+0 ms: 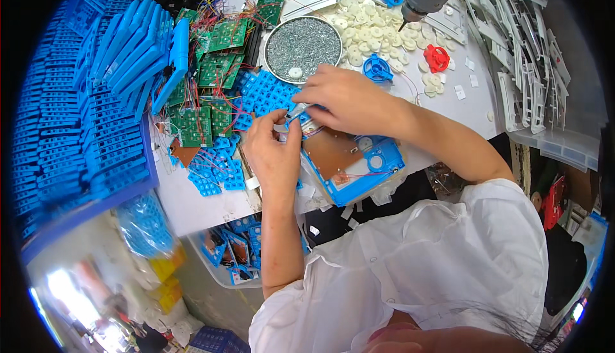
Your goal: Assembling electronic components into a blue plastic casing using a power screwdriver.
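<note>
Pinching a small pale piece [296, 111] between both hands, right above the upper left part of a blue casing [346, 193]. That piece looks tilted, running from lower left to upper right, but it's mostly covered so don't quote me on its exact shape. Fingers of the left hand [272, 151] come at its lower left end, thumb and index nearly together on it with a little gap behind; the right hand [349, 100] reaches over from the upper right, fingertips bunched close on the other end. Both look about equally near, tbh.

Casing sits down and to the right of the fingers, angled on the table [179, 215], with a brown board [330, 151] inside and a red wire near its lower edge. Can't call its long axis, since the right hand and forearm hide the top side.

Further out: blue keypads [262, 97] just past the left fingers, a heap of screws [304, 42] in a round tray beyond the right hand, green circuit boards [227, 36] over to the left, white discs [368, 29] at the back, and huge stacks of blue shells [57, 129] off the far left.
</note>
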`<action>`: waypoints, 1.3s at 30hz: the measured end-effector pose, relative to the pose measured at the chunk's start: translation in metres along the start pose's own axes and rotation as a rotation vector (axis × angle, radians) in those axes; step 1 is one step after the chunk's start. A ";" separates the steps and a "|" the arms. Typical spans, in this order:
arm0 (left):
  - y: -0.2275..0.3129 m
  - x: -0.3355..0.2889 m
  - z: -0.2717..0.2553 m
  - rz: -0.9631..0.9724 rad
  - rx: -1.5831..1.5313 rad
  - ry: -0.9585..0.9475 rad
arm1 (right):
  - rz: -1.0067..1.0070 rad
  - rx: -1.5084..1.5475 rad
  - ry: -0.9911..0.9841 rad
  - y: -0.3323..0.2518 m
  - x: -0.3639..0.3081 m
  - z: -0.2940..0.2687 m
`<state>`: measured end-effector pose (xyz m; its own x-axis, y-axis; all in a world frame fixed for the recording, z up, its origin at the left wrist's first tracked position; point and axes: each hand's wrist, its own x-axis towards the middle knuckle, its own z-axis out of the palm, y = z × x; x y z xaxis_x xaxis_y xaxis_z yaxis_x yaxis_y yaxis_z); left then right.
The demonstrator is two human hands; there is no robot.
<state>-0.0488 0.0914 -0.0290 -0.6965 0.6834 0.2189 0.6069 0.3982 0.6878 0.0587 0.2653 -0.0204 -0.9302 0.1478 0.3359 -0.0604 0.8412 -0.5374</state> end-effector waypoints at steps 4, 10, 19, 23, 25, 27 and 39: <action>-0.001 -0.006 0.006 -0.085 -0.164 0.080 | 0.030 -0.037 -0.228 -0.003 0.029 0.018; -0.004 -0.012 0.000 -0.143 -0.351 0.036 | -0.036 0.149 -0.090 -0.005 0.031 0.016; -0.011 -0.015 -0.009 -0.050 -0.710 -0.254 | -0.128 0.458 0.086 -0.001 -0.011 0.000; -0.006 -0.017 -0.008 -0.015 -0.559 -0.211 | -0.152 0.472 0.113 0.000 -0.014 0.000; -0.005 -0.019 -0.008 0.028 -0.457 -0.187 | -0.169 0.462 0.129 0.000 -0.015 0.003; -0.004 -0.021 -0.008 0.071 -0.413 -0.156 | -0.167 0.446 0.110 -0.002 -0.018 -0.001; 0.001 -0.026 0.002 0.477 -0.081 0.145 | 0.054 0.283 -0.012 -0.041 -0.052 -0.029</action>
<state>-0.0294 0.0754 -0.0348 -0.3983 0.6834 0.6118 0.8429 0.0096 0.5379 0.1198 0.2378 0.0066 -0.9388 0.1807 0.2931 -0.1080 0.6536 -0.7491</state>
